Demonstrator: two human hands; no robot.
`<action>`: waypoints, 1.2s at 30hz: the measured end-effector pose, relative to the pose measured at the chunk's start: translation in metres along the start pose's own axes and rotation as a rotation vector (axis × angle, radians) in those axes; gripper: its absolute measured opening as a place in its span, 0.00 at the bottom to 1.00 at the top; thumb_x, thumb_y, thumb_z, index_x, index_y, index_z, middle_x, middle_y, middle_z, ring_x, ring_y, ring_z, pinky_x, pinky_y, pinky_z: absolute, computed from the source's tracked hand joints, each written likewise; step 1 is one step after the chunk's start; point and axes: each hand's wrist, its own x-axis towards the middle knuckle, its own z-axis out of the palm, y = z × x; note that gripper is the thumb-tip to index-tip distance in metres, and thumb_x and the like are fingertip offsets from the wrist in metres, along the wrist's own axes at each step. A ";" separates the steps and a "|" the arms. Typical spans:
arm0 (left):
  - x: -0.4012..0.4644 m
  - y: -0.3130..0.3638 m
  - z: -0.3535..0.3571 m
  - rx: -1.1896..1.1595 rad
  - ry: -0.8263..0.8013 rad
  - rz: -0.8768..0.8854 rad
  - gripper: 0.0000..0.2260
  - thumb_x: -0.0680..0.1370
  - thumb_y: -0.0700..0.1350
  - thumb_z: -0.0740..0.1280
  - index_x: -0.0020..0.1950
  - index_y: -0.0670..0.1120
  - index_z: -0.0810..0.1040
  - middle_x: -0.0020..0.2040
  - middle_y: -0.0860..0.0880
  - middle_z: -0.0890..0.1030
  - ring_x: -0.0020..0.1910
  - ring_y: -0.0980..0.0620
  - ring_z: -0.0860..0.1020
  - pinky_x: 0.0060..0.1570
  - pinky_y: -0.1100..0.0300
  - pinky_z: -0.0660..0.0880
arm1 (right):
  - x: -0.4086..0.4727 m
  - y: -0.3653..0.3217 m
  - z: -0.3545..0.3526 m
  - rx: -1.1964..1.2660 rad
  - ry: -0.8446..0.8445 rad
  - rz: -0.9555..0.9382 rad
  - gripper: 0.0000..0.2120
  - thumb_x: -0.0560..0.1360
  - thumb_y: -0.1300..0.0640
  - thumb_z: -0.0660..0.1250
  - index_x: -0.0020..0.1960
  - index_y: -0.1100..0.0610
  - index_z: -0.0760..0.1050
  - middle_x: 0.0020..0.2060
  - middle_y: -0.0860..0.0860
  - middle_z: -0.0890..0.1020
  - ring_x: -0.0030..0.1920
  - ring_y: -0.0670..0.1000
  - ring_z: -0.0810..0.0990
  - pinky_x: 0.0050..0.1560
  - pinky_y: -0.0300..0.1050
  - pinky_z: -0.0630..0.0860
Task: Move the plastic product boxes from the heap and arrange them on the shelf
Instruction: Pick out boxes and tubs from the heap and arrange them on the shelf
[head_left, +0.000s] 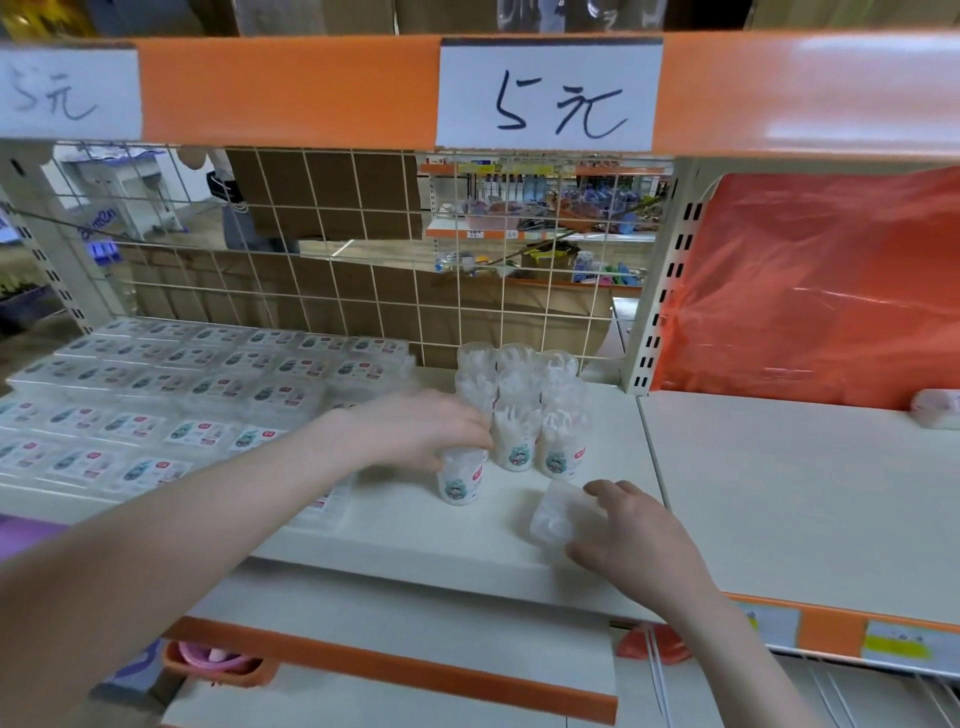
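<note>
While your head view looks down on the white shelf (415, 525), your left hand (421, 428) reaches in from 8 o'clock and closes over the top of a clear round tub (460, 475) standing upright, fingers curled together around its lid. That tub stands just beside a cluster of upright tubs (522, 400) at its 1 o'clock, arranged in about 3 columns against the wire grid back (322, 249). Your right hand (631, 535) comes in from 5 o'clock and holds another clear tub (561, 514), tilted on its side near the shelf's front edge, fingers spread over its top and side. At 9 o'clock from the tubs, flat labelled boxes (171, 395) lie in rows across the shelf. Overhead, at 12 o'clock, a handwritten price tag (550, 96) reads 5 元 on the orange rail (291, 91). An orange plastic bag (821, 286) hangs at 3 o'clock.
</note>
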 end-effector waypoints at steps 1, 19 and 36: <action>0.000 0.000 0.000 0.018 -0.002 0.000 0.26 0.75 0.42 0.65 0.73 0.52 0.65 0.71 0.54 0.67 0.68 0.53 0.66 0.62 0.57 0.66 | 0.000 0.000 0.000 -0.001 0.002 0.002 0.23 0.68 0.47 0.67 0.61 0.52 0.70 0.53 0.48 0.75 0.56 0.50 0.74 0.50 0.43 0.72; -0.030 0.010 0.038 -0.056 0.317 -0.167 0.29 0.75 0.49 0.65 0.74 0.48 0.61 0.73 0.51 0.65 0.71 0.52 0.63 0.66 0.56 0.65 | -0.010 -0.013 -0.003 -0.028 0.053 0.048 0.23 0.69 0.47 0.67 0.62 0.53 0.70 0.53 0.49 0.75 0.56 0.51 0.74 0.51 0.43 0.71; -0.143 -0.010 0.097 -0.184 0.361 -0.603 0.29 0.78 0.57 0.59 0.76 0.48 0.57 0.76 0.50 0.59 0.74 0.51 0.56 0.71 0.57 0.56 | -0.039 -0.101 0.026 -0.018 0.114 -0.014 0.27 0.69 0.45 0.67 0.65 0.53 0.68 0.55 0.50 0.74 0.56 0.52 0.74 0.52 0.44 0.71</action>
